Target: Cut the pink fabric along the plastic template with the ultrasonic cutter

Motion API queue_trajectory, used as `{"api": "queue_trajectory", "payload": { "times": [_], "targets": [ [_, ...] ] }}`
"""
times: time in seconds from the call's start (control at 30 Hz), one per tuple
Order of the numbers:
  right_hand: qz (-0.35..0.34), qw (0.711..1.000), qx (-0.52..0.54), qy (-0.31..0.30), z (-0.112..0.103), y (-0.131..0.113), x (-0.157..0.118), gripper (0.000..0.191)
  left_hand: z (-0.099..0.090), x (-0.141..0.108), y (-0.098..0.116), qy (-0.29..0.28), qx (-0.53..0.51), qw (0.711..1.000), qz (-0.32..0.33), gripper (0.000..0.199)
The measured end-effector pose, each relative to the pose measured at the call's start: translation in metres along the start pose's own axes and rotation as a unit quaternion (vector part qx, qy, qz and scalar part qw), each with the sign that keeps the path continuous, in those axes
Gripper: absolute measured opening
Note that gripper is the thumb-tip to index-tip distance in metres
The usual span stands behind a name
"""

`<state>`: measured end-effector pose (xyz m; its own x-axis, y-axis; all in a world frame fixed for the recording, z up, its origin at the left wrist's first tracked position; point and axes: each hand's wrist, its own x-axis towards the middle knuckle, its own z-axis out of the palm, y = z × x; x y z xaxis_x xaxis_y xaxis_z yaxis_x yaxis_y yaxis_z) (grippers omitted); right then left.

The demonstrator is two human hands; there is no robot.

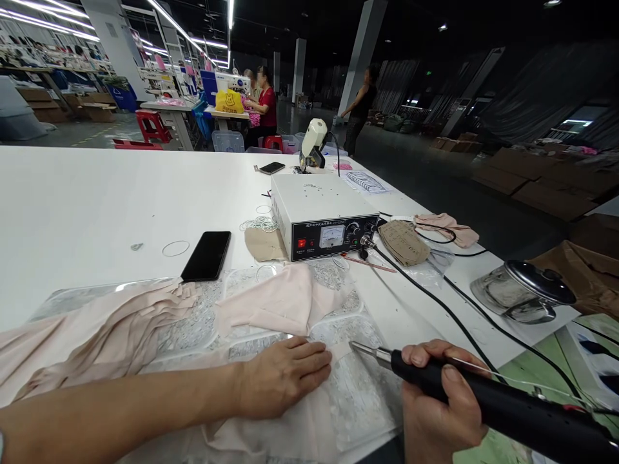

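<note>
Head view: black cylindrical metal-tipped tool (512,403), rear cut off at right edge; sheer pale-pink cloth (280,432) partly hidden under left hand (285,375). Left hand flat, fingers extended, grasping nothing visible; right hand (442,399) wraps tool, tip near cloth, contact unclear.

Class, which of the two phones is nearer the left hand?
The front phone, left of the control box; the other phone lies farther back from the left hand.

Pale pink cloth (271,301) lies on a mottled grey mat (365,393) along the white table (97,206) edge nearest a black, silver-tipped tool (512,406).
</note>
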<state>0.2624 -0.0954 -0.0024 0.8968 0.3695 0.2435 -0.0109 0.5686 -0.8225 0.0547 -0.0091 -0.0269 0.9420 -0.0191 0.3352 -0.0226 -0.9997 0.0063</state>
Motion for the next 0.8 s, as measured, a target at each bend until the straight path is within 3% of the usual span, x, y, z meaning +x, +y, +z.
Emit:
{"api": "queue_trajectory", "payload": {
  "times": [0.6,0.8],
  "targets": [
    [-0.019,1.000,-0.009,-0.019,0.004,-0.003,-0.002,0.013,-0.002,0.003,0.000,0.024,0.001,1.000,0.010,0.033],
    [0.022,0.998,0.005,-0.065,0.007,-0.005,-0.010,0.013,-0.002,0.002,0.000,0.019,0.000,1.000,0.011,0.031]
  ]
}}
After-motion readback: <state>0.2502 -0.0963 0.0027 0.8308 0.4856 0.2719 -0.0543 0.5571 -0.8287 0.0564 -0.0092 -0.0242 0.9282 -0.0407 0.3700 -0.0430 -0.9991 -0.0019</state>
